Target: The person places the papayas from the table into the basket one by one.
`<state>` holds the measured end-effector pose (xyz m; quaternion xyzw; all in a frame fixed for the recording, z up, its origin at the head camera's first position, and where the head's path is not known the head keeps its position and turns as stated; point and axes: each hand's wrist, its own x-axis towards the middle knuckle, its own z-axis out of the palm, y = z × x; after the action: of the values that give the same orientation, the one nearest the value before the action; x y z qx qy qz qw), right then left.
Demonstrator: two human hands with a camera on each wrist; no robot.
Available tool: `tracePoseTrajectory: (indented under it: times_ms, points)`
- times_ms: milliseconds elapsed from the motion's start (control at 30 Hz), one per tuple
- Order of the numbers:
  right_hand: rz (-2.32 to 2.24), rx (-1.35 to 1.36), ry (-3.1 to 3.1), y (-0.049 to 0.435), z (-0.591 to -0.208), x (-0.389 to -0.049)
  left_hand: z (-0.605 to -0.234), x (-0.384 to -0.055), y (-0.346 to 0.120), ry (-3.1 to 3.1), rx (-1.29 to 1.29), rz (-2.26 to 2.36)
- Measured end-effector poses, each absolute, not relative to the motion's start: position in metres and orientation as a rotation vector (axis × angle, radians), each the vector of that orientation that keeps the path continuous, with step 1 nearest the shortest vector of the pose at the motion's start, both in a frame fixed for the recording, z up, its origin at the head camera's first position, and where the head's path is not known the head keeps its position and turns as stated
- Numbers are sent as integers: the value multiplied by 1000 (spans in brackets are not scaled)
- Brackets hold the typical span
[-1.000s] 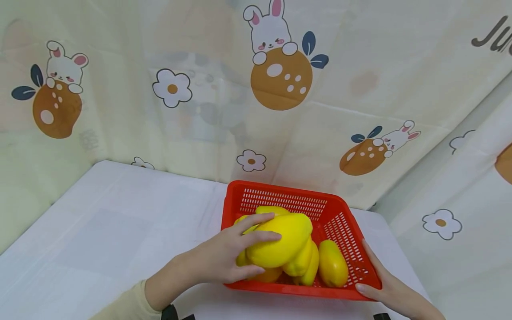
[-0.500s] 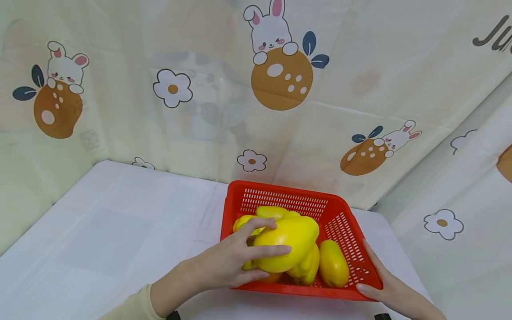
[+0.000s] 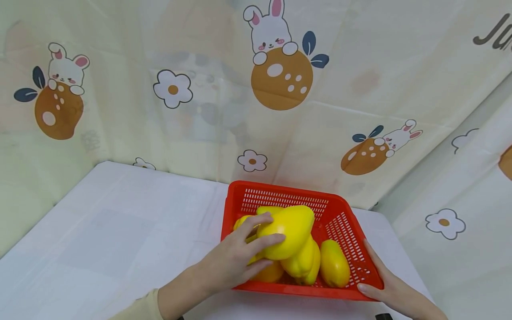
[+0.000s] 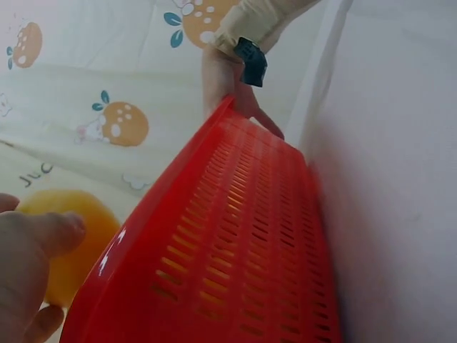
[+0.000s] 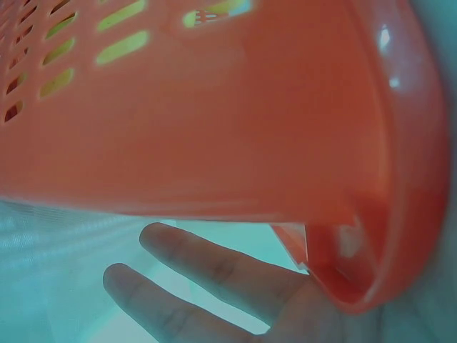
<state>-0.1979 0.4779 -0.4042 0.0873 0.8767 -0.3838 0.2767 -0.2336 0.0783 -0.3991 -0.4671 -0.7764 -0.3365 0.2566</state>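
In the head view my left hand [image 3: 236, 251] holds a large smooth yellow mango-shaped fruit [image 3: 290, 231], fingers spread round its left side. It overlaps other yellow fruits in a red plastic basket [image 3: 286, 291]. The same fruit [image 4: 75, 243] shows beyond the basket rim in the left wrist view, thumb and fingertips against it. My right hand [image 3: 394, 286] grips the basket at its front right corner, thumb over the rim. Two of its fingers [image 5: 214, 271] extend along the outside in the right wrist view.
A yellow-green fruit [image 3: 335, 264] lies at the basket's right. Ribbed yellow fruits [image 3: 302, 264] and an orange-yellow one [image 3: 272, 273] lie near its front. The basket is on a white-covered table [image 3: 120, 231], with a printed curtain [image 3: 216, 124] behind.
The left hand tilts the held fruit, first lowering it to the right, then raising it slightly back to the left. The right hand and the basket stay in place.
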Motion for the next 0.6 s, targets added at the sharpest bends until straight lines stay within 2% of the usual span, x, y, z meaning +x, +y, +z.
tracePoseTrajectory:
  times_ms: [600]
  points:
    - [-1007, 183, 2387, 479, -405, -198, -398, -240, 80, -2212, -1134, -875]
